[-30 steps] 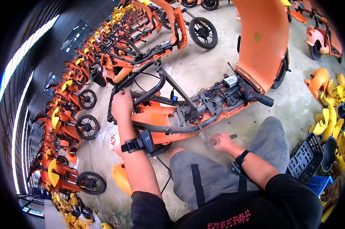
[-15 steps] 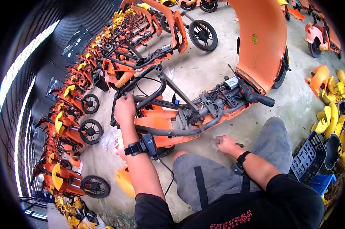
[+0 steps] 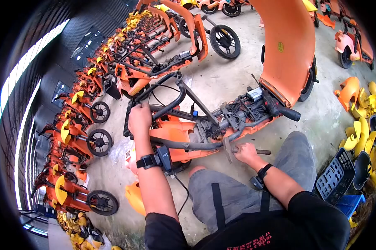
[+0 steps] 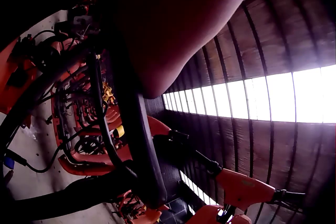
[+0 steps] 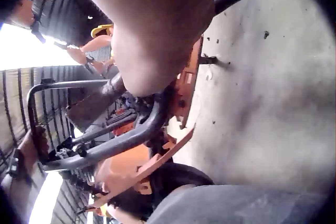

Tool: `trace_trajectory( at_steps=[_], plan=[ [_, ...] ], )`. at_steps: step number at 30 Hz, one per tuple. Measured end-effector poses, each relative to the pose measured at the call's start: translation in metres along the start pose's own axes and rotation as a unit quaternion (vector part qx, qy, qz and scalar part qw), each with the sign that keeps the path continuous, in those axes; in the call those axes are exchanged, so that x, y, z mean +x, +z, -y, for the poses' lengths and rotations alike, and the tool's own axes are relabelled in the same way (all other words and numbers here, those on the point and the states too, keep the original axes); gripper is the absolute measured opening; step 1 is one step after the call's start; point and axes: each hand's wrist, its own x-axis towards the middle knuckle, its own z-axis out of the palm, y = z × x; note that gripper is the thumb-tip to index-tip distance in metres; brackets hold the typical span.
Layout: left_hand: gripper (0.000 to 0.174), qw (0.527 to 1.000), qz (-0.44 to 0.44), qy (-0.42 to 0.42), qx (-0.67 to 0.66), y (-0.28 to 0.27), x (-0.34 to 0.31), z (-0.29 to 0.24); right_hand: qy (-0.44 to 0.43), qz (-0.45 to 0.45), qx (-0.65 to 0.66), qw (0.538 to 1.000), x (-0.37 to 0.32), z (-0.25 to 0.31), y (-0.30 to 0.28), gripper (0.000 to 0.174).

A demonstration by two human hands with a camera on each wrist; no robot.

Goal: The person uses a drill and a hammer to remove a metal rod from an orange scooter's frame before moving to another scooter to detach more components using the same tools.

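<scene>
A partly stripped orange scooter (image 3: 171, 131) with a bare black tube frame (image 3: 184, 145) lies in front of me. My left hand (image 3: 140, 118) grips the black bar at the frame's left end; in the left wrist view the hand (image 4: 173, 35) covers part of that bar (image 4: 144, 150). Low on the near side, my right hand (image 3: 247, 153) holds a hammer (image 3: 263, 152) by its handle. The hammer's head stands right by the lower frame tube, which it overlaps in the head view. In the right wrist view, the hand (image 5: 152, 40) hides the middle of the handle.
A drill-like tool (image 3: 286, 111) rests on the scooter's right part, beside a tall curved orange panel (image 3: 283, 50). Rows of orange scooters (image 3: 67, 137) stand at left. A black crate (image 3: 336, 173) and yellow shells (image 3: 363, 133) lie at right. My knees are close to the frame.
The hammer's head, blurred in the earlier frames, now shows clearly beside the lower tube. My right hand has shifted slightly; the left hand keeps its grip on the bar.
</scene>
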Motion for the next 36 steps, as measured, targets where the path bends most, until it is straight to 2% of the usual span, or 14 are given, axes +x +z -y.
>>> trace_trajectory(
  at_steps=[4, 6, 11, 15, 19, 21, 22, 24, 27, 28, 29, 30, 32, 36],
  plan=[
    [0.044, 1.0, 0.01, -0.005, 0.002, -0.003, -0.003, -0.004, -0.101, 0.011, 0.065, 0.993, -0.018, 0.006, -0.004, 0.012],
    [0.044, 1.0, 0.005, -0.004, -0.004, -0.004, -0.006, -0.006, -0.325, 0.103, 0.18, 0.923, -0.03, 0.021, -0.012, 0.014],
    [0.043, 1.0, 0.0, 0.005, -0.012, 0.001, -0.001, 0.0, -0.42, 0.163, 0.176, 0.875, -0.035, 0.042, -0.024, 0.016],
    [0.043, 1.0, 0.012, -0.009, -0.007, -0.004, -0.004, -0.003, -0.069, 0.079, -0.091, 0.99, -0.018, -0.016, 0.004, 0.014],
    [0.043, 1.0, 0.01, -0.009, -0.012, -0.005, -0.006, -0.005, 0.036, 0.035, -0.066, 0.997, -0.026, -0.018, 0.004, 0.01],
    [0.043, 1.0, 0.005, -0.004, -0.014, 0.001, 0.001, -0.002, -0.14, 0.047, 0.028, 0.989, -0.031, -0.005, 0.001, 0.011],
    [0.043, 1.0, 0.001, 0.0, -0.011, 0.0, -0.001, -0.002, -0.139, 0.043, 0.027, 0.989, -0.031, 0.001, -0.003, 0.011],
    [0.043, 1.0, -0.003, 0.004, -0.009, 0.0, -0.001, -0.001, -0.358, 0.107, 0.141, 0.917, -0.033, 0.025, -0.028, 0.014],
    [0.043, 1.0, -0.001, 0.009, -0.013, 0.0, -0.001, 0.0, -0.437, 0.153, 0.137, 0.876, -0.028, 0.04, -0.039, 0.021],
    [0.043, 1.0, -0.003, 0.001, -0.014, 0.0, -0.002, -0.001, -0.378, 0.154, 0.145, 0.901, -0.029, 0.034, -0.037, 0.017],
    [0.043, 1.0, -0.003, -0.002, -0.015, -0.001, -0.001, -0.001, -0.207, 0.168, 0.011, 0.964, -0.023, 0.023, -0.02, 0.018],
    [0.044, 1.0, 0.003, 0.002, -0.011, 0.0, 0.0, 0.0, -0.028, 0.174, -0.127, 0.976, -0.017, 0.009, -0.004, 0.02],
    [0.044, 1.0, 0.001, 0.006, -0.01, 0.0, -0.001, 0.0, 0.105, 0.138, -0.087, 0.981, -0.007, -0.023, -0.014, 0.026],
    [0.043, 1.0, 0.006, -0.009, -0.012, -0.002, -0.003, -0.003, 0.019, 0.066, -0.008, 0.998, -0.021, -0.017, -0.014, 0.02]
  ],
)
